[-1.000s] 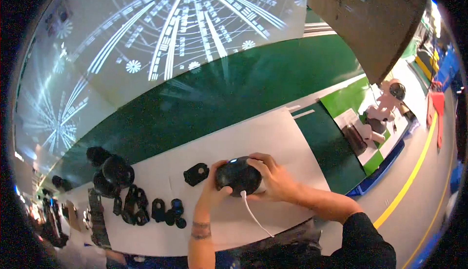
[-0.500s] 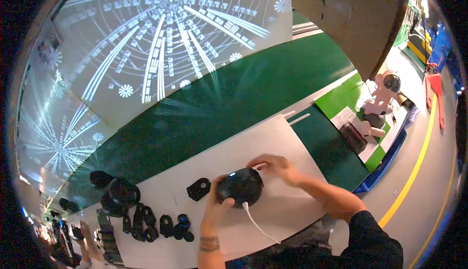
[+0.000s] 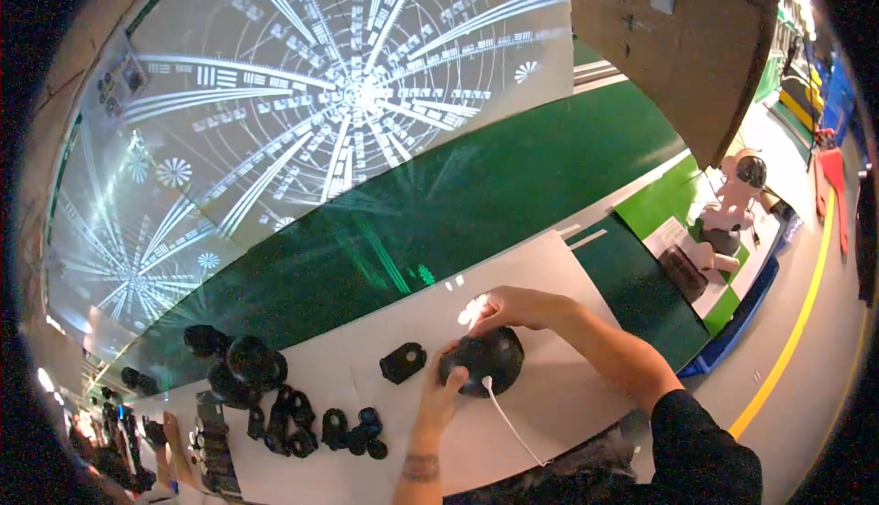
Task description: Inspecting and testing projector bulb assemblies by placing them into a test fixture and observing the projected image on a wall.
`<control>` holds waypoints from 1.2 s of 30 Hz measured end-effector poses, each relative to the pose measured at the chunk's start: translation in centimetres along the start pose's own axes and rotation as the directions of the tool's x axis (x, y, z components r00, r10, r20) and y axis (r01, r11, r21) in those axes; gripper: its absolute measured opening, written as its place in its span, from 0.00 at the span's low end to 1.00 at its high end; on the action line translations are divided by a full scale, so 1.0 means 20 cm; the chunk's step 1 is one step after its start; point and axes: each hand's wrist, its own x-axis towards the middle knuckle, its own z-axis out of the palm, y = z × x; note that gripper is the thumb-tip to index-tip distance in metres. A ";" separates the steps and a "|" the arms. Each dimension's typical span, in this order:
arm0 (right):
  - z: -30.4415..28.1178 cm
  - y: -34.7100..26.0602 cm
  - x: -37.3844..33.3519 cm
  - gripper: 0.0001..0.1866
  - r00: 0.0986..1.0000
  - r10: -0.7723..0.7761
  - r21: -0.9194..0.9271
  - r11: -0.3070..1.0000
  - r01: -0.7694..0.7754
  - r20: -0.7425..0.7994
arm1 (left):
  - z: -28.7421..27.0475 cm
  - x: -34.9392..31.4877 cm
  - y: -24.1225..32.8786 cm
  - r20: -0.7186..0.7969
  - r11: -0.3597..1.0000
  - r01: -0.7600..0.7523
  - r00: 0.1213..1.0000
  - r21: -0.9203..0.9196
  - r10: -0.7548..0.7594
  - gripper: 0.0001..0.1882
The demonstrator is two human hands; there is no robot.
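White board (image 3: 572,393) near, green surface (image 3: 494,175) past its far edge. Black round device (image 3: 500,358) over board, right of middle; bare white farther right. Left hand (image 3: 446,388) wraps its left side, fingers curled. Right hand (image 3: 515,308) at glowing far edge, fingertips bunched; cannot tell if pinching. Black parts (image 3: 293,424) crowd the left.

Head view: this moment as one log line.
left hand: gripping black device | right hand: fingertips at white light, device's far edge | white cable: attached at near edge | black parts: on white table, left
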 end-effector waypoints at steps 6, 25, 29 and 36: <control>0.01 -0.05 -0.04 0.16 0.957 -0.279 0.294 0.924 0.244 0.080 | 0.05 0.00 0.00 -0.028 1.000 0.007 1.000 -0.016 -0.008 0.35; 0.03 -0.01 0.04 0.34 0.939 -0.343 0.073 0.938 0.340 0.036 | -0.05 -0.01 0.00 -0.012 0.999 -0.042 0.999 0.029 0.043 0.35; 0.00 0.06 0.06 0.33 0.929 -0.370 0.132 0.921 0.368 -0.007 | -0.03 0.00 -0.02 -0.021 0.998 -0.056 0.998 0.027 0.056 0.34; -0.03 0.15 0.10 0.36 0.882 -0.466 0.147 0.879 0.454 0.062 | -0.03 0.01 -0.02 0.000 0.996 -0.058 0.998 0.070 0.058 0.32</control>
